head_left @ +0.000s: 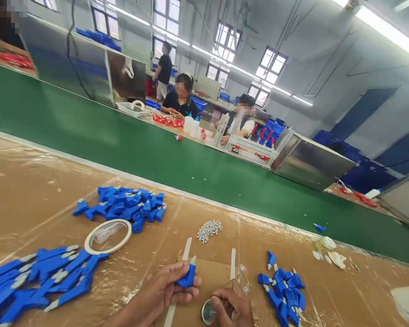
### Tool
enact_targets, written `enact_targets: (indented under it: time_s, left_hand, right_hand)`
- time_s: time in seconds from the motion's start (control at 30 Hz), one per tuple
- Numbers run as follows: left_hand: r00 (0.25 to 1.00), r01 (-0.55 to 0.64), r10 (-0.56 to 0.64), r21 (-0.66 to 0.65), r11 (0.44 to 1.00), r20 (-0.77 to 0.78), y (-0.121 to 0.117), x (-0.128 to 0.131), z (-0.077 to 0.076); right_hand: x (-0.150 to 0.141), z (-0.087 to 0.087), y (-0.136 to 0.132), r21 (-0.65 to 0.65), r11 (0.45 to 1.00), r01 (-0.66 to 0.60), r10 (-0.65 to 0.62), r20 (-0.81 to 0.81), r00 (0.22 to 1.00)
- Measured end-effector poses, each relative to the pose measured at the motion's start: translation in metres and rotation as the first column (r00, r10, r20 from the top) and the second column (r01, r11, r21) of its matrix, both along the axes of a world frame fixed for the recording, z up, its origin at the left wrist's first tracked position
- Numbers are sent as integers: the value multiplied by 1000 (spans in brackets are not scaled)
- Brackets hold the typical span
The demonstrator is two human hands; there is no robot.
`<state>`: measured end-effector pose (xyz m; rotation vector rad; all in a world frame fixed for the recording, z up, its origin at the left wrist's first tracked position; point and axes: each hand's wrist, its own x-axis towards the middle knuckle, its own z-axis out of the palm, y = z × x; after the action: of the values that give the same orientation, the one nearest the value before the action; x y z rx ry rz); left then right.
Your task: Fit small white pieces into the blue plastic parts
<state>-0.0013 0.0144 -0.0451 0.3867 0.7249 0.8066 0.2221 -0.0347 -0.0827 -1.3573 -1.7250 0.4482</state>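
Observation:
My left hand (pixel 168 288) pinches a small blue plastic part (pixel 188 274) with a pale tip, held upright near the bottom edge of the view. My right hand (pixel 233 304) is curled beside it, its fingers closed around a small round metal-rimmed object (pixel 207 312). Both hands hover over a brown cardboard mat (pixel 207 272) edged with white strips.
Blue parts lie in piles at the centre left (pixel 126 206), the lower left (pixel 37 277) and the right (pixel 286 293). A tape roll (pixel 108 236), a heap of small white pieces (pixel 209 229) and white scraps (pixel 334 258) lie about. A green conveyor belt (pixel 157 150) runs behind; several people work beyond it.

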Motion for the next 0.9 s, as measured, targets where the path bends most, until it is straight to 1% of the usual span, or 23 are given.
enact_targets:
  time_s: [0.07,0.13,0.23,0.37,0.5,0.7,0.77,0.8,0.9]
  left_hand:
    - [1000,29,-29,30,999,5,-2,-2,5]
    - [999,34,-34,90,995,-1,-3,-2,5]
    - [1000,22,-20,153,988,-17,-5,-3,-1]
    - [1000,27,-27,178,984,0,-8,-5,-8]
    - [1000,15,-18,154,988,16,-10,-5,-4]
    - [999,-28,27,52,998,21,-13,-1,3]
    - [999,-36,35,26,999,41,-15,0,5]
    - [998,-37,37,14,999,54,-17,1,6]
    - [996,-20,21,-15,1000,89,-22,4,8]
  right_hand:
    - [-3,3,-2,-40,999,20,-22,-32,999]
    - [-6,4,-2,-61,998,31,-35,-69,997]
    - [-7,2,-2,-51,998,42,-47,-91,995]
    - [-6,0,-4,-20,999,29,-31,-106,994]
    - [-4,-2,-6,-64,997,39,-48,-150,988]
    - [-2,-6,-10,-199,980,-24,-31,-269,963]
    - [-2,-5,-11,-243,970,-8,-85,-370,925]
    - [-1,-3,-11,-284,959,5,-133,-433,891]
    - [0,4,-9,-431,902,14,-300,-604,739]
